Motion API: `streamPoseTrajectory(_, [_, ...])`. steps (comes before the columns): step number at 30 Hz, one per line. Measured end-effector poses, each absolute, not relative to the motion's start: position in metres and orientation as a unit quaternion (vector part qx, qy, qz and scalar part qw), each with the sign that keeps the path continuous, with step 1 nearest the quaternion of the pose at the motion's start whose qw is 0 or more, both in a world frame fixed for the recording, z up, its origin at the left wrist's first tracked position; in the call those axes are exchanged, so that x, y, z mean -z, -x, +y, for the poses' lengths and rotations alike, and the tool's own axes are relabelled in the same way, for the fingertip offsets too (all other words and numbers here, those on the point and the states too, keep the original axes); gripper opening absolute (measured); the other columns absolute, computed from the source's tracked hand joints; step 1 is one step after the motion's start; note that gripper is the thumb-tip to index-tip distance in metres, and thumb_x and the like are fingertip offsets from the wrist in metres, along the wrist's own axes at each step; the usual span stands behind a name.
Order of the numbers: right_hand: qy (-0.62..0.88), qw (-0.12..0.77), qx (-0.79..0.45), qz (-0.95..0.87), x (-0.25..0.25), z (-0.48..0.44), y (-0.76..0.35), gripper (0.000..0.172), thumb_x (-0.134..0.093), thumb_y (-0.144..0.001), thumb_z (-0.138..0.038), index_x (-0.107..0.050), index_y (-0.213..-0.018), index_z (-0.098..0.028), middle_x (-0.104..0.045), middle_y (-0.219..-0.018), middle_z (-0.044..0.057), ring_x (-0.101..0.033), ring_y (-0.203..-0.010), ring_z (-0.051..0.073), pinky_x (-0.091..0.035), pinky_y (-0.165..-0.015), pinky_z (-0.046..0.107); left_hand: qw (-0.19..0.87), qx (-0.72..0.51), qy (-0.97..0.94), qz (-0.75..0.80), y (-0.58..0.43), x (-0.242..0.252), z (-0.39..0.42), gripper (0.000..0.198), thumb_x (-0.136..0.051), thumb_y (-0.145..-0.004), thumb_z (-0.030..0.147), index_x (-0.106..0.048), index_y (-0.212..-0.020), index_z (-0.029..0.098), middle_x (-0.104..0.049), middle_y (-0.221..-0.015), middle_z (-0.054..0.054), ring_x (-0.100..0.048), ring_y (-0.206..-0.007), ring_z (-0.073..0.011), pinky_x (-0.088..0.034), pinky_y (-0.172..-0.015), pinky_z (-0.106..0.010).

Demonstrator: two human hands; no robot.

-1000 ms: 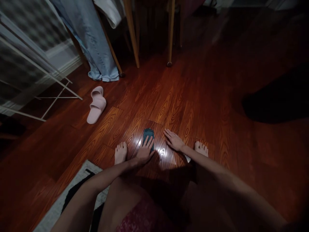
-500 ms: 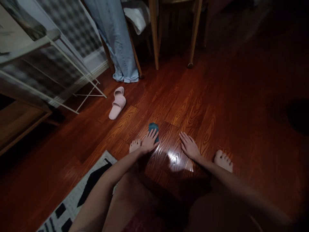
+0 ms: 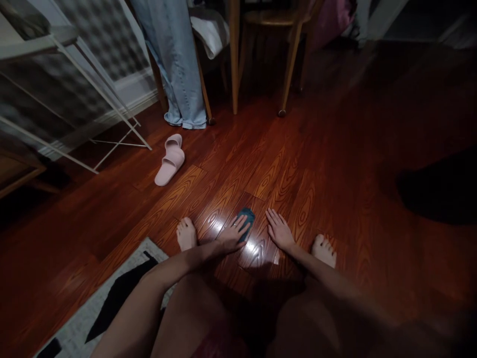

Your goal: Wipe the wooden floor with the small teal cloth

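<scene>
Cloth (image 3: 247, 215) and spread left hand (image 3: 231, 234) have shifted nearer the flattened right hand (image 3: 280, 231), slipper (image 3: 170, 161) and rug (image 3: 116, 297) leftward.

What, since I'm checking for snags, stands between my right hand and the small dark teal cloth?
Nothing visible: only a strip of glossy reddish-brown wooden floor separates your right hand from the small dark teal cloth, which is partly covered by your left hand.

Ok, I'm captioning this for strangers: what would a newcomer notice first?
Probably the pale pink slipper on the reddish floor, left of centre, and the blue jeans hanging beyond it. Then, low in the middle, the left hand spread over a teal cloth, the right hand apart from it.
</scene>
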State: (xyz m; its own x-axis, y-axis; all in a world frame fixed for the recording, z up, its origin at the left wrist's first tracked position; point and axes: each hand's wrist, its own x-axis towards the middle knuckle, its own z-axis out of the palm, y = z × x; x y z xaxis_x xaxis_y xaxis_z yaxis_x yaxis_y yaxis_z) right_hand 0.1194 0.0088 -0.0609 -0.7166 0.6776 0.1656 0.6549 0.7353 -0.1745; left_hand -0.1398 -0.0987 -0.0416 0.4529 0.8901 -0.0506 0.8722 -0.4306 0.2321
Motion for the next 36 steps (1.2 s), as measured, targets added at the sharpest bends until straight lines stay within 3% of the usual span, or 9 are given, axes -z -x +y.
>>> streamPoseTrajectory(5, [0.355,0.103,-0.054,-0.928,0.063,0.010,-0.121,0.063,-0.031,-0.103,-0.023,-0.019,-0.164,-0.013,-0.037,-0.164,0.013,-0.029,-0.153,0.024,-0.027,-0.123,0.047,0.090,-0.038,-0.865,0.492,0.155,0.031,-0.073,0.073,-0.057,-0.097,0.047,-0.035,-0.160,0.019,-0.022,-0.169,-0.012,-0.017,-0.157,-0.0261,-0.012,-0.128,-0.047])
streamPoseTrajectory(10, [0.351,0.085,-0.056,-0.931,0.061,0.011,-0.123,0.066,-0.032,-0.103,-0.023,-0.012,-0.165,-0.013,-0.032,-0.166,0.013,-0.027,-0.154,0.024,-0.027,-0.124,0.047,0.021,-0.104,-0.663,0.741,0.200,0.039,-0.067,0.067,-0.051,-0.099,0.040,-0.036,-0.159,0.016,-0.028,-0.167,-0.013,-0.022,-0.156,-0.0306,-0.019,-0.126,-0.052])
streamPoseTrajectory(14, [0.349,0.082,-0.056,-0.932,0.062,0.011,-0.124,0.070,-0.033,-0.102,-0.023,-0.006,-0.166,-0.016,-0.029,-0.167,0.011,-0.027,-0.154,0.024,-0.028,-0.124,0.047,0.013,-0.131,-0.607,0.783,0.208,0.049,-0.086,0.069,-0.048,-0.100,0.038,-0.033,-0.159,0.006,-0.020,-0.168,-0.020,-0.014,-0.156,-0.0368,-0.022,-0.124,-0.058])
streamPoseTrajectory(17, [0.351,0.087,-0.054,-0.931,0.063,0.011,-0.123,0.069,-0.033,-0.103,-0.023,-0.006,-0.166,-0.015,-0.030,-0.167,0.012,-0.028,-0.154,0.024,-0.029,-0.124,0.048,0.073,-0.108,-0.712,0.690,0.185,0.050,-0.100,0.074,-0.054,-0.097,0.042,-0.033,-0.159,0.007,-0.016,-0.169,-0.021,-0.011,-0.156,-0.0384,-0.020,-0.124,-0.057])
streamPoseTrajectory(21, [0.346,0.100,-0.056,-0.931,0.068,0.012,-0.125,0.071,-0.034,-0.102,-0.022,-0.005,-0.166,-0.016,-0.031,-0.166,0.013,-0.030,-0.153,0.025,-0.030,-0.123,0.049,0.154,-0.077,-0.876,0.451,0.140,0.045,-0.096,0.082,-0.065,-0.091,0.046,-0.034,-0.160,0.015,-0.016,-0.169,-0.019,-0.013,-0.157,-0.0351,-0.019,-0.125,-0.054])
streamPoseTrajectory(25, [0.332,0.114,-0.069,-0.934,0.074,0.018,-0.129,0.079,-0.038,-0.096,-0.014,-0.002,-0.166,-0.019,-0.033,-0.166,0.011,-0.031,-0.153,0.024,-0.033,-0.122,0.048,0.146,-0.057,-0.928,0.338,0.125,0.035,-0.066,0.078,-0.061,-0.094,0.050,-0.037,-0.159,0.014,-0.022,-0.168,-0.018,-0.018,-0.156,-0.0305,-0.016,-0.126,-0.048])
streamPoseTrajectory(27, [0.329,0.115,-0.080,-0.934,0.075,0.021,-0.132,0.079,-0.037,-0.095,-0.013,-0.002,-0.166,-0.020,-0.036,-0.165,0.011,-0.033,-0.152,0.023,-0.034,-0.121,0.048,0.134,-0.036,-0.935,0.326,0.133,0.030,-0.047,0.071,-0.058,-0.095,0.048,-0.040,-0.158,0.020,-0.026,-0.168,-0.012,-0.020,-0.156,-0.0264,-0.014,-0.127,-0.046])
streamPoseTrajectory(29, [0.329,0.110,-0.086,-0.934,0.074,0.023,-0.135,0.076,-0.034,-0.097,-0.013,-0.003,-0.166,-0.020,-0.038,-0.164,0.011,-0.035,-0.151,0.023,-0.035,-0.121,0.049,0.117,-0.028,-0.923,0.367,0.147,0.027,-0.032,0.070,-0.057,-0.096,0.049,-0.038,-0.159,0.025,-0.025,-0.169,-0.009,-0.019,-0.157,-0.0243,-0.013,-0.127,-0.046])
streamPoseTrajectory(36, [0.333,0.093,-0.084,-0.935,0.070,0.015,-0.144,0.073,-0.033,-0.099,-0.015,-0.005,-0.166,-0.020,-0.036,-0.165,0.010,-0.032,-0.152,0.023,-0.034,-0.122,0.050,0.050,-0.074,-0.729,0.678,0.172,0.041,-0.023,0.069,-0.048,-0.099,0.044,-0.033,-0.161,0.016,-0.019,-0.170,-0.013,-0.018,-0.157,-0.0307,-0.019,-0.125,-0.051])
